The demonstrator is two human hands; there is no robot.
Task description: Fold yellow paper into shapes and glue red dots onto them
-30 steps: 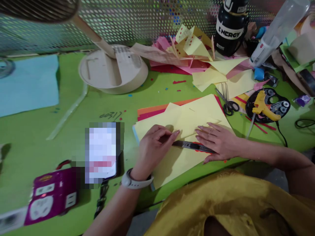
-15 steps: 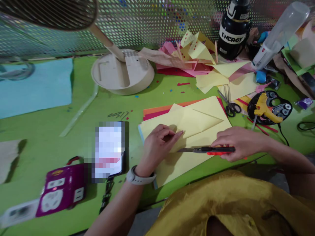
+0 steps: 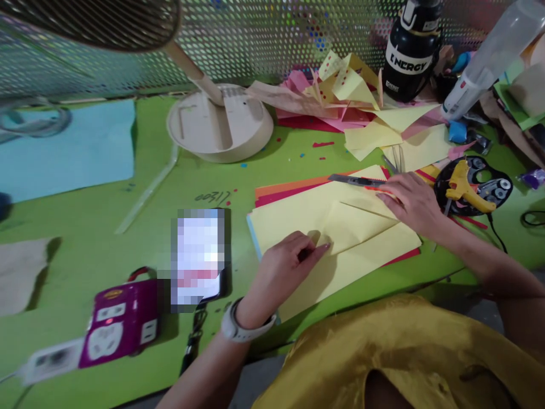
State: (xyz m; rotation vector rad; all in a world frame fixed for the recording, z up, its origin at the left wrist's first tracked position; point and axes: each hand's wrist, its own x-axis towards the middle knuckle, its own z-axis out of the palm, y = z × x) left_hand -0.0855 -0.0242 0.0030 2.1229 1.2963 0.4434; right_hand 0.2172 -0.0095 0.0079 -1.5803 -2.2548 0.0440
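Note:
A stack of yellow paper (image 3: 293,213) lies on the green table, with red and orange sheets showing at its edges. On top rests a smaller folded piece of yellow paper (image 3: 355,224). My left hand (image 3: 289,264), wearing a pale wristband, is closed at that piece's left corner, thumb and fingers pinched on it. My right hand (image 3: 415,207) grips a red and black utility knife (image 3: 361,180) over the stack's far right part, the blade pointing left. The palm hides most of the knife's handle.
Scissors (image 3: 397,159) and a yellow glue gun (image 3: 466,184) on a black base lie right of the stack. Behind are paper scraps (image 3: 340,82), a black bottle (image 3: 409,59) and a fan base (image 3: 221,128). A phone (image 3: 198,255) and purple power strip (image 3: 121,318) lie left.
My right hand has carried the utility knife from the near side of the folded paper to its far side. My left hand stays at the corner. The view has shifted slightly.

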